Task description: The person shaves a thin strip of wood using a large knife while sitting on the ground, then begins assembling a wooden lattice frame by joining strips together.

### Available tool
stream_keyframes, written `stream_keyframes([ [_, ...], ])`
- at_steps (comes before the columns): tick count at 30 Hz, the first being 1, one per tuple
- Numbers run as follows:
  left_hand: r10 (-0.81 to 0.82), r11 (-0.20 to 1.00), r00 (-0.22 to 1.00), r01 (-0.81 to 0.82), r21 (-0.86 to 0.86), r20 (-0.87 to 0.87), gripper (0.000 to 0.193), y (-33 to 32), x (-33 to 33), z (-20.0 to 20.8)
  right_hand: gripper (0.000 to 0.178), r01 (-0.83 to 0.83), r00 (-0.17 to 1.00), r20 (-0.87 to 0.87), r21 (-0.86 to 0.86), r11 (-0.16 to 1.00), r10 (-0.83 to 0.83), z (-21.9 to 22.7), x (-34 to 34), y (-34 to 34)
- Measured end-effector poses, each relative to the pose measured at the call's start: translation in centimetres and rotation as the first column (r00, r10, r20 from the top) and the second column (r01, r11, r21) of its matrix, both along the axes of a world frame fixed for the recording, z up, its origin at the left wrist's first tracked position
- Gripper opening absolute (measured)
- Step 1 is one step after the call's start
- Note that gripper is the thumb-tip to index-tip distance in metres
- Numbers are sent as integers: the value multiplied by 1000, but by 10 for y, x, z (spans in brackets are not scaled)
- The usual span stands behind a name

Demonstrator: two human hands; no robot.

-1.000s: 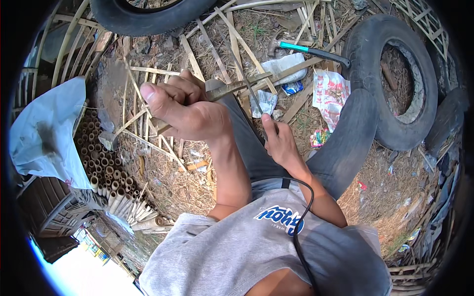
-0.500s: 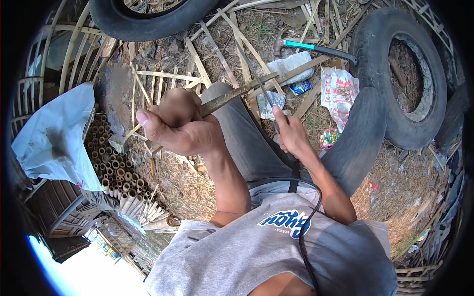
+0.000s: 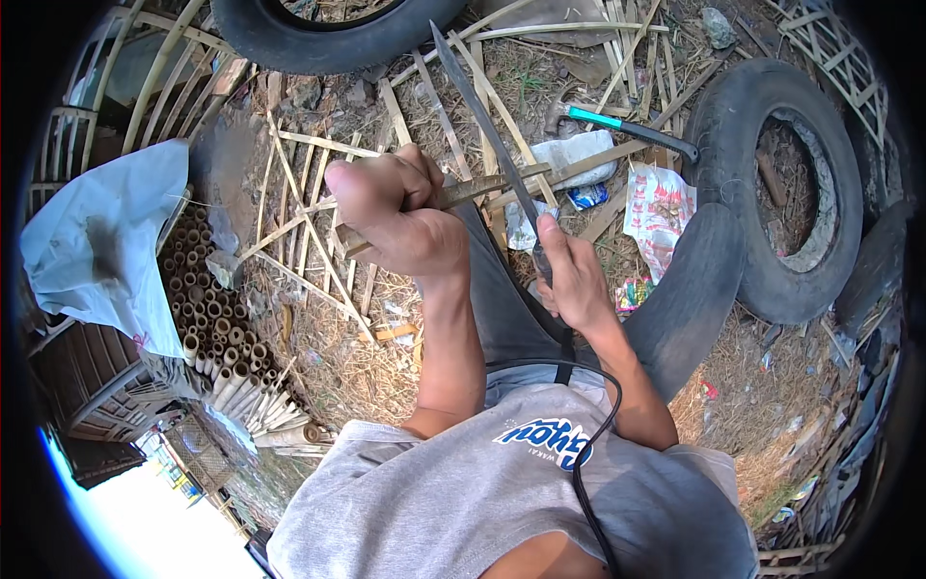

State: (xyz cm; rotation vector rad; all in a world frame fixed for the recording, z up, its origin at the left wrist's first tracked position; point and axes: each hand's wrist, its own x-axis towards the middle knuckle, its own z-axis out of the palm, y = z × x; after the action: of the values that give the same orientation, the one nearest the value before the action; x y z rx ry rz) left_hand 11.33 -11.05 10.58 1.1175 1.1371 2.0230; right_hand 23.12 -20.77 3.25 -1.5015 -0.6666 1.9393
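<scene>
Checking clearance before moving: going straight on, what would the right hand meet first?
Likely the bamboo strip held in the left hand; the long knife crosses it in this view, though depth is unclear.

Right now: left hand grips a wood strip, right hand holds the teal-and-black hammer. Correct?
Not quite: the right hand holds a long-bladed knife. The teal-and-black hammer lies out of hand, near the tyre at the right, as the head view shows. The left hand does grip a wood strip.
</scene>
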Motion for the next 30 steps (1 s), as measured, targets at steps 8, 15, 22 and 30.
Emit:
stream_keyframes([
  [8, 123, 992, 990, -121, 29, -67, 52, 12, 8, 3, 67, 96, 950, 245, 356, 930, -191, -34, -16, -6],
  [15, 103, 994, 993, -105, -26, -49, 54, 6, -9, 3, 69, 236, 966, 51, 222, 946, -253, 28, 13, 11],
  [22, 73, 995, 995, -68, 74, -73, 55, 24, -2, 3, 66, 214, 933, 320, -132, 968, -163, -82, 29, -15],
  [30, 103, 993, 993, -99, 66, -54, 54, 16, 19, 11, 67, 289, 948, 4, 401, 869, -317, -1, 6, 6],
])
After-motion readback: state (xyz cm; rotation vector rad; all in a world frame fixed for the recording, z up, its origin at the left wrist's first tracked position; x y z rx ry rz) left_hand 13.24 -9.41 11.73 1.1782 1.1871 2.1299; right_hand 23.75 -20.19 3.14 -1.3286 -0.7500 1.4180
